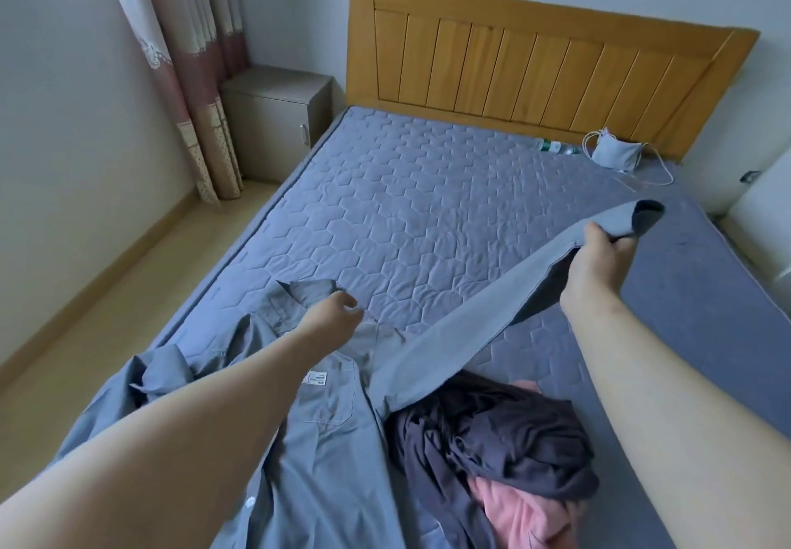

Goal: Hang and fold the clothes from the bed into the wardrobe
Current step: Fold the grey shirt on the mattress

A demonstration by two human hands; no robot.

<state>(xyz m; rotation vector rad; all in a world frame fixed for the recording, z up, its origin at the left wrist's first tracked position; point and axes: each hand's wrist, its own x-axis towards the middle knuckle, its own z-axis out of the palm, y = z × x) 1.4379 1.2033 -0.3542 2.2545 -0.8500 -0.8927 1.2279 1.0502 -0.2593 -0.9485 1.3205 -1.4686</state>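
The grey-blue shirt (334, 441) is showing a thin, matt woven cloth, creasing softly. The mattress cover (406, 214) is looking like quilted fabric, stitched in hexagons. The headboard (535, 73) is gleaming faintly, smooth varnished wood. The bottle (552, 147) is looking like clear plastic.

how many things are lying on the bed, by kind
grey-blue shirt: 1
dark crumpled garment: 1
pink garment: 1 (shows as two patches under the dark one, likely one piece)
plastic bottle: 1
grey pouch with cord: 1
total: 5
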